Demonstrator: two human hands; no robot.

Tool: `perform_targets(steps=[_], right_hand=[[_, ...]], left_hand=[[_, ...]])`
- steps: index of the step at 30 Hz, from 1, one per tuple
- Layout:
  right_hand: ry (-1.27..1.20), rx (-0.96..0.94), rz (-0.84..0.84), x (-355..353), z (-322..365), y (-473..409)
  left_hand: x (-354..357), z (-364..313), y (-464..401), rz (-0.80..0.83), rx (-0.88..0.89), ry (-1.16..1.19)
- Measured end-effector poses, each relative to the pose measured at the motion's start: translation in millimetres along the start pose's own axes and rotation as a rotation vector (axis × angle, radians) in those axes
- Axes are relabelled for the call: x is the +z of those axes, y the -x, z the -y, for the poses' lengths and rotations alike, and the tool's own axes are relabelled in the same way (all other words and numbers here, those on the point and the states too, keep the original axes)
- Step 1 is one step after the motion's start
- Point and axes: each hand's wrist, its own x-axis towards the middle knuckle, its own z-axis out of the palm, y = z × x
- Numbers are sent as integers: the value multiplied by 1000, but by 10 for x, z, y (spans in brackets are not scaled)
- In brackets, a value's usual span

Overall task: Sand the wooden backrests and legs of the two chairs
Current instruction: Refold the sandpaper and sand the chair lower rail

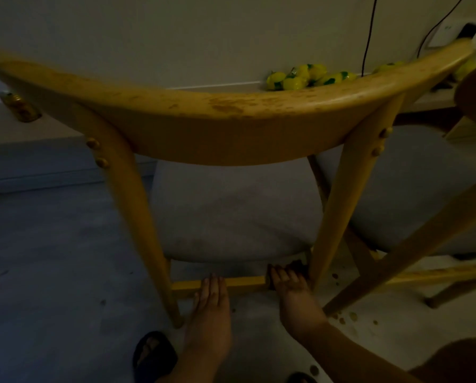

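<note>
Right hand (287,280) grip clenched round dark sanding block (297,265); left hand (212,291) flat on horizontal rung (245,281).

The 2 forearms are bare, with no sleeve, watch or ring on the left hand (213,293) or the right hand (287,280). A dark open-toed slipper (154,355) covers 1 foot, its broad strap crossing above the exposed toes. Dark clothing (457,360) fills the lower right corner, its detail lost in dim light.
</note>
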Motion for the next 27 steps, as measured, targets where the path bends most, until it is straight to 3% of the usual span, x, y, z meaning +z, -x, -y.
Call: perform_targets(steps=[6,12,16,20,22,27], right_hand=[[73,-279,-2,41,424,-151],[54,-160,53,-161,-185,-25],[92,-84,43,-161,-92,27],[157,-262,48,-82,326,-74],[197,-354,-37,-125,414,-120],[196,-369,-155,-221,344,-105]], left_hand=[[-34,56,-7,28,-5,21],[-8,86,16,64,29,45],[36,59,24,51,20,50],[0,36,43,53,-5,54],[-36,38,44,72,2,50],[-74,141,8,49,48,212]])
